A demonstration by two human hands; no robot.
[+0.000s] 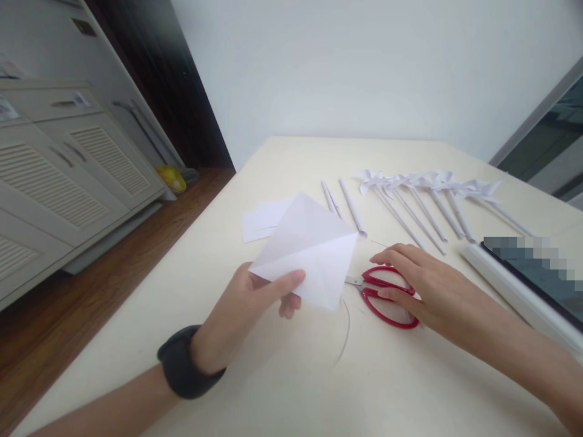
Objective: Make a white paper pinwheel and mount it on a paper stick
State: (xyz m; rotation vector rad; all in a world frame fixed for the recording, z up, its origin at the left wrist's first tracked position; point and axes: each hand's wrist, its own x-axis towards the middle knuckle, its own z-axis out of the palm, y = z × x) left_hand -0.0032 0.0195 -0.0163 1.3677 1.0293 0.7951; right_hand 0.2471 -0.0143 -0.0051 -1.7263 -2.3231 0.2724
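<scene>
A square sheet of white paper (303, 252) with a diagonal crease is pinched between the thumb and fingers of my left hand (264, 288), held above the table. To its right my right hand (407, 276) grips a pair of scissors (387, 318) by the red handles, thumb at the lower loop and fingers over the upper one. The blades lie mostly hidden behind the paper. A thin curved wire (348, 328) rests on the table just below the sheet.
More white paper (252, 224) lies behind my left hand. Rolled paper sticks (353, 206) and several paper pinwheels (428, 182) on sticks stretch across the back right of the table (291, 388). A dark-screened device (537, 279) stands at the right. A white wall rises behind.
</scene>
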